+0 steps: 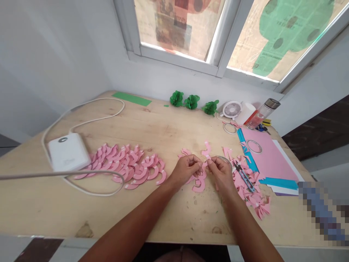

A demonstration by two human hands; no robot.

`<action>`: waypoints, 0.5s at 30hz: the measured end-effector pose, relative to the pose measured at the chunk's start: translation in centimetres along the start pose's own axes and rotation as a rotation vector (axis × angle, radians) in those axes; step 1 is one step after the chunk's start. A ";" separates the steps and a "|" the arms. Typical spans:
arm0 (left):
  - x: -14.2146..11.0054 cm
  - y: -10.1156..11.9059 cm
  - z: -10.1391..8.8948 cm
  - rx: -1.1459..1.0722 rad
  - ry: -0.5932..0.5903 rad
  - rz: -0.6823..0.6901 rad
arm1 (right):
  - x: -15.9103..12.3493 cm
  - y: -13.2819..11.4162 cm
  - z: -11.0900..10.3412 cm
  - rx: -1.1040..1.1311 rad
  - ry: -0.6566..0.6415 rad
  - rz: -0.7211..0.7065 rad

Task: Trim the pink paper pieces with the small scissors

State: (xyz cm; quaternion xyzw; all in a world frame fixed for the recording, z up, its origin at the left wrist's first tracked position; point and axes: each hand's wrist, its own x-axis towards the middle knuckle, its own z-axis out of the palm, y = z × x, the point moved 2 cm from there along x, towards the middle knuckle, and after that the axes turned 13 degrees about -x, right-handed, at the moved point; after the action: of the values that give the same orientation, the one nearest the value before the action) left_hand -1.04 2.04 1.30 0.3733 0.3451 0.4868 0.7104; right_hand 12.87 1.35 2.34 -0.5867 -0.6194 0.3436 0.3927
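On my feed: 1 pink paper piece (204, 168), centre, pinched by left hand (188, 168) and right hand (221, 171); 3 green rosettes (192, 102) (nicely crinkled), 12 o'clock; 1 pair of snips (245, 177), 3 o'clock.

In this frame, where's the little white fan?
In the head view, the fan stands at the back right of the table, below the window, between the green paper shapes and the bottle.
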 end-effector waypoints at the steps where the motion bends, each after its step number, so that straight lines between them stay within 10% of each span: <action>1: 0.0 0.0 0.0 -0.001 0.006 -0.001 | 0.0 -0.1 -0.1 0.001 0.002 -0.007; 15: 0.4 0.4 -0.2 -0.011 0.160 0.121 | -0.2 0.4 0.3 -0.192 -0.018 -0.070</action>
State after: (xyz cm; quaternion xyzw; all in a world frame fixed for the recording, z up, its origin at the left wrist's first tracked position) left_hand -1.27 2.51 1.49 0.3494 0.3749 0.5588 0.6520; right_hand 12.75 1.19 1.83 -0.5966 -0.6731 0.2738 0.3407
